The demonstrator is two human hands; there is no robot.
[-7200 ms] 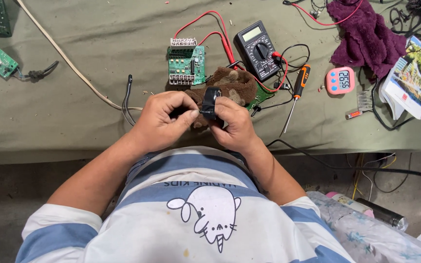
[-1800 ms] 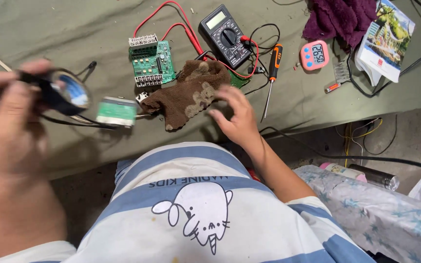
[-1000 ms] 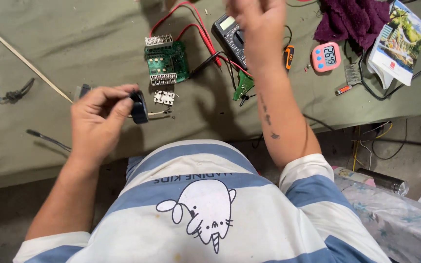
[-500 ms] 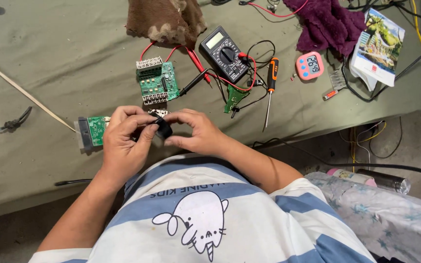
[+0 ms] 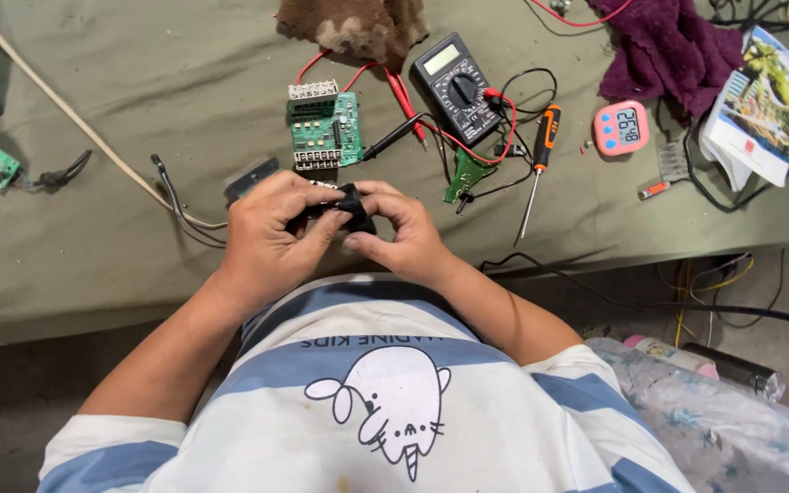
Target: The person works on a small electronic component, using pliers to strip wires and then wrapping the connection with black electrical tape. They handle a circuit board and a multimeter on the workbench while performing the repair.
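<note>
Both hands meet at the table's near edge: left hand (image 5: 271,239) and right hand (image 5: 404,236) pinching a small black roll of tape (image 5: 351,206) between fingertips. Green circuit board with white connectors (image 5: 324,130) at 12 o'clock, black multimeter (image 5: 457,87) at 1, brown rag (image 5: 353,27) beyond.

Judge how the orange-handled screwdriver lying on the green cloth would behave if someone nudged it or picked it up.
The screwdriver looks stiff: thin straight metal shaft, solid handle. Nudged sideways, it would probably roll a little, though the cloth-covered table should damp that. Lifted by the handle, it likely feels handle-heavy and grips easily. It lies beside the multimeter leads, so a push might snag them.
</note>
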